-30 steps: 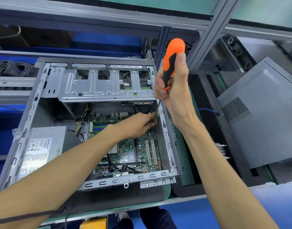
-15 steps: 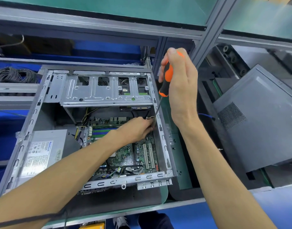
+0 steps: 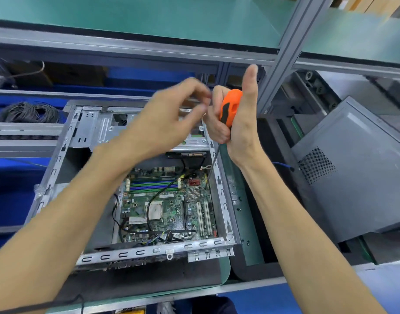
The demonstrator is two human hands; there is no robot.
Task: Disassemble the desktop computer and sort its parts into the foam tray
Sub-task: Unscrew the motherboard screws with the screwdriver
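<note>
Where left hand (image 3: 169,123) blurs, perhaps pinching.

The open computer case (image 3: 65,141) lay in the middle of the bench, with the circuit board (image 3: 169,207) inside it. A side panel (image 3: 357,168) sat to its right, and a coil of cable (image 3: 29,112) lay behind its left corner. Both hands (image 3: 167,123) (image 3: 242,123) were above the case's far end, the right one holding a screwdriver (image 3: 230,105).
</note>
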